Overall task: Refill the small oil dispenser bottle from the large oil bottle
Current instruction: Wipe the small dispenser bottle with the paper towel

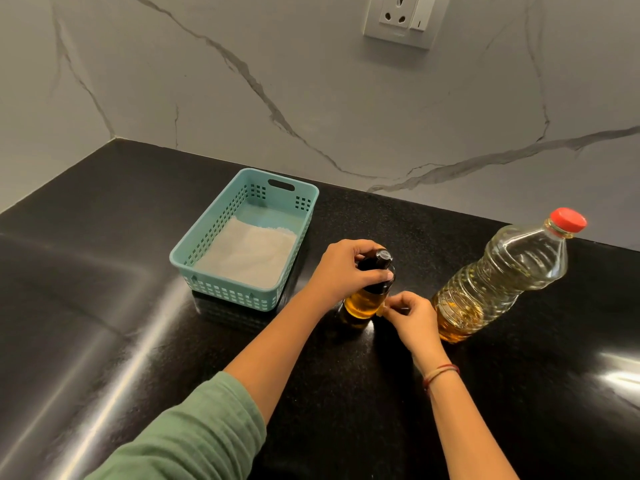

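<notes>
Now your left hand (341,268) is gripping the black top (382,257) of the small amber glass dispenser bottle (363,303) on the black bench (104,306), probably for unscrewing. Your right hand (412,317) is pinching its base steady, with the large clear red-capped oil bottle (502,275) waiting beside.

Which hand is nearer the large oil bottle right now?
Right. The right hand is beside the large oil bottle, near its base, not touching; the left hand grips the top of the small dispenser bottle, farther away.
</notes>
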Demonstrator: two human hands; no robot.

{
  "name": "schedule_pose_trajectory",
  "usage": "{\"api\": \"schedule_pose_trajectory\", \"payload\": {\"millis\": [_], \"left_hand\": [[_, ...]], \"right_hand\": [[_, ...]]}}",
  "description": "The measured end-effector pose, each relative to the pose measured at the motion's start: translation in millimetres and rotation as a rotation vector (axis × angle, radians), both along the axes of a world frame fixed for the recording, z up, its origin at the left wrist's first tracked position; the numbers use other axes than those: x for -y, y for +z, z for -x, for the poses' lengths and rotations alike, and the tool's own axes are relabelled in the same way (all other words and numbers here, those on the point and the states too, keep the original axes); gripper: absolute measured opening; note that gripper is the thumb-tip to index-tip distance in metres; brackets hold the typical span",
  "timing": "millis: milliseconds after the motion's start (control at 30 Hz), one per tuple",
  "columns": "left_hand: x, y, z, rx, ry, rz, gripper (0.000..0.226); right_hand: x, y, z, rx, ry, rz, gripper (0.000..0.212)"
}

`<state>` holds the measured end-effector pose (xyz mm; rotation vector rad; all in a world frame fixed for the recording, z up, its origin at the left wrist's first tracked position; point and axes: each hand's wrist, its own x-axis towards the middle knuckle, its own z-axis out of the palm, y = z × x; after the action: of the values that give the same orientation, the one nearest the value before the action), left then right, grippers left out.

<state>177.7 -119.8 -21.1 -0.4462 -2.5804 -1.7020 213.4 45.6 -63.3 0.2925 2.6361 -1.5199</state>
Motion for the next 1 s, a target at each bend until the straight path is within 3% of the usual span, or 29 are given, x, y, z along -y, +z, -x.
{"api": "schedule_pose_trajectory", "payload": {"millis": [533,767,1000], "left_hand": [[0,2,-1,-0.024,0.012,0.029,0.028],[0,2,-1,-0.014,-0.001,0.014,0.027],[-3,-2,-5,-0.003,0.018,-0.044,0.037]], "right_hand": [[53,6,-34,-0.18,-0.301,0.417,0.008],[36,26,-40,-0.237,-0.352,0.797,0.009],[25,34,-44,-0.171,-0.356,1.023,0.011]]}}
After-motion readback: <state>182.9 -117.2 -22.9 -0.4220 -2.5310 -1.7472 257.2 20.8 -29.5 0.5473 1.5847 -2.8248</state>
